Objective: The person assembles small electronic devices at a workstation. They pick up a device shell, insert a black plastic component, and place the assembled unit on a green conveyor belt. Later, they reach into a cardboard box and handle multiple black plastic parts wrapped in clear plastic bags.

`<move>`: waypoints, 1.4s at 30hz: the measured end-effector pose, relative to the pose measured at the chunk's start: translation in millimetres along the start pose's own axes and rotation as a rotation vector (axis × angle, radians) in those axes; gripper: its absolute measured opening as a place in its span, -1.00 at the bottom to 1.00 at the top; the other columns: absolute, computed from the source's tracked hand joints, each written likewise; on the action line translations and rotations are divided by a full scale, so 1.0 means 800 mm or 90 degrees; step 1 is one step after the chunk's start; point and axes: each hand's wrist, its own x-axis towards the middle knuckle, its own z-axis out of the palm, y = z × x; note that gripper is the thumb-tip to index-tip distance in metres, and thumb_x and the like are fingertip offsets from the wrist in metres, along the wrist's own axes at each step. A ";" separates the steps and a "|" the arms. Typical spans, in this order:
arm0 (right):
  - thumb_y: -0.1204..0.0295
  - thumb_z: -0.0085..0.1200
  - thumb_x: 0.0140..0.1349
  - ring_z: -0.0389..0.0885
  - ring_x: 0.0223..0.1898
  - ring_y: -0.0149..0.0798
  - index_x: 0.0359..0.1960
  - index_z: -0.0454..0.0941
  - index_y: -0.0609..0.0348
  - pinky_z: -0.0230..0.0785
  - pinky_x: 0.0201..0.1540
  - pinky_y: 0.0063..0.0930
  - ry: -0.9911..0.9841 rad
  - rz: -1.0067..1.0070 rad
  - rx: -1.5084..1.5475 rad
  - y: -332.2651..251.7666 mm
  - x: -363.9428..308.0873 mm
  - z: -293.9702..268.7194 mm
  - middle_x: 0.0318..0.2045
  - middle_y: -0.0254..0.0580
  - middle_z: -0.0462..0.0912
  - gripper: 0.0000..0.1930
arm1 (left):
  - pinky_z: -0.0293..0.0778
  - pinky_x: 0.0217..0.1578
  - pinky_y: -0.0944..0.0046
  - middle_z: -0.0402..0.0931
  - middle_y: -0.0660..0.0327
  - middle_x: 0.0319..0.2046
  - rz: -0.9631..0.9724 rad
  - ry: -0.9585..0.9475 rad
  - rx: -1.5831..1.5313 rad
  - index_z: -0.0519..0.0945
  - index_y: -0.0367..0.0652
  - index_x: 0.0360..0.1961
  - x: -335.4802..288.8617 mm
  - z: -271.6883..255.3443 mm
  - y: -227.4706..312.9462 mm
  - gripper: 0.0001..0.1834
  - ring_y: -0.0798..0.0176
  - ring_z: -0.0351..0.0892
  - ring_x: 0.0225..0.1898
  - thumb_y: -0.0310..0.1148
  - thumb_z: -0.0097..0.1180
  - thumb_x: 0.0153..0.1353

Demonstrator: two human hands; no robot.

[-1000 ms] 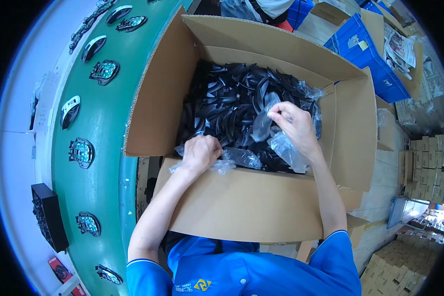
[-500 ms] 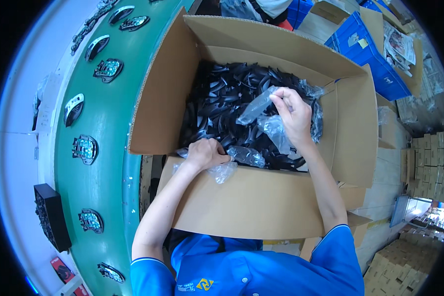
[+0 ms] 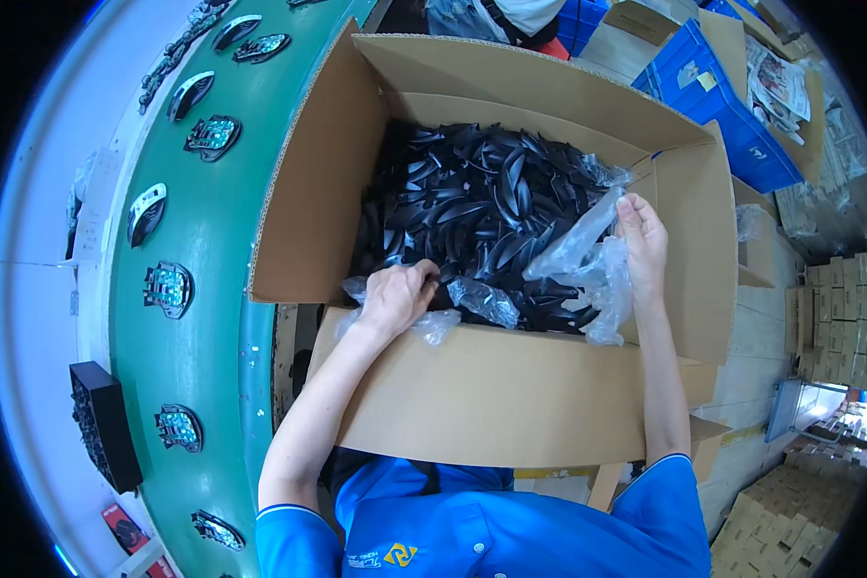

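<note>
An open cardboard box [image 3: 511, 395] stands before me, filled with many curved, glossy black plastic pieces [image 3: 472, 193]. My right hand [image 3: 643, 241], at the box's right side, pinches a crumpled clear plastic bag [image 3: 578, 241] that hangs over the pieces. At the near left edge of the pile is my left hand [image 3: 395, 299], its fingers curled down against the black pieces; whatever they hold is hidden. Another clear plastic bag [image 3: 438, 326] lies under and beside that hand. A further crumpled bag [image 3: 484, 302] rests on the pieces between my hands.
Left of the box runs a green conveyor belt [image 3: 217, 202] carrying several computer mouse halves with green circuit boards [image 3: 170, 289]. A black bin [image 3: 104, 424] stands beyond it. Blue crates [image 3: 713, 106] are at the far right, and stacked cartons [image 3: 838, 318] stand at the right.
My right hand has moved right with the clear bag, drawing it off the middle of the pile. My left hand has shifted slightly, its fingers now over the black pieces.
</note>
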 end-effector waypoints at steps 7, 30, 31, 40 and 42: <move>0.30 0.07 0.26 0.27 -0.55 -0.71 -0.24 0.47 0.15 0.11 -0.52 -0.80 0.060 -0.004 0.018 -0.003 -0.002 -0.006 -0.54 -0.58 0.41 -0.81 | 0.47 -0.43 0.09 0.55 0.12 -0.59 0.128 -0.026 0.144 0.51 -0.13 -0.47 0.014 0.031 0.022 -0.83 0.04 0.59 -0.45 -0.30 0.18 -0.04; 0.27 0.02 0.29 0.39 -0.49 -0.70 -0.20 0.46 0.12 0.23 -0.45 -0.81 -0.050 0.109 0.099 0.020 -0.011 -0.044 -0.46 -0.54 0.49 -0.80 | 0.40 -0.50 0.20 0.50 0.17 -0.64 -0.051 0.190 -0.097 0.59 -0.08 -0.20 0.005 -0.069 0.012 -0.77 0.19 0.50 -0.58 -0.44 0.09 0.07; 0.27 0.02 0.29 0.38 -0.49 -0.71 -0.21 0.46 0.11 0.23 -0.45 -0.81 -0.057 0.097 0.071 0.029 -0.010 -0.051 -0.46 -0.54 0.49 -0.81 | 0.44 -0.48 0.16 0.52 0.14 -0.62 -0.002 0.205 -0.041 0.57 -0.05 -0.17 0.003 -0.061 0.009 -0.72 0.14 0.54 -0.54 -0.48 0.07 0.04; 0.26 0.08 0.25 0.32 -0.56 -0.71 -0.25 0.48 0.10 0.13 -0.53 -0.79 0.033 0.163 -0.031 0.039 -0.013 -0.054 -0.55 -0.58 0.44 -0.80 | 0.47 -0.48 0.19 0.54 0.15 -0.59 0.199 -0.016 0.125 0.40 -0.07 0.08 -0.014 -0.028 0.008 -0.37 0.12 0.58 -0.51 -0.50 0.20 -0.12; 0.25 0.09 0.24 0.31 -0.57 -0.70 -0.26 0.49 0.10 0.12 -0.53 -0.79 0.046 0.166 -0.047 0.042 -0.013 -0.058 -0.56 -0.58 0.43 -0.80 | 0.47 -0.47 0.16 0.54 0.14 -0.59 0.202 0.006 0.086 0.36 -0.04 0.12 -0.016 -0.032 0.012 -0.30 0.10 0.57 -0.50 -0.45 0.27 -0.15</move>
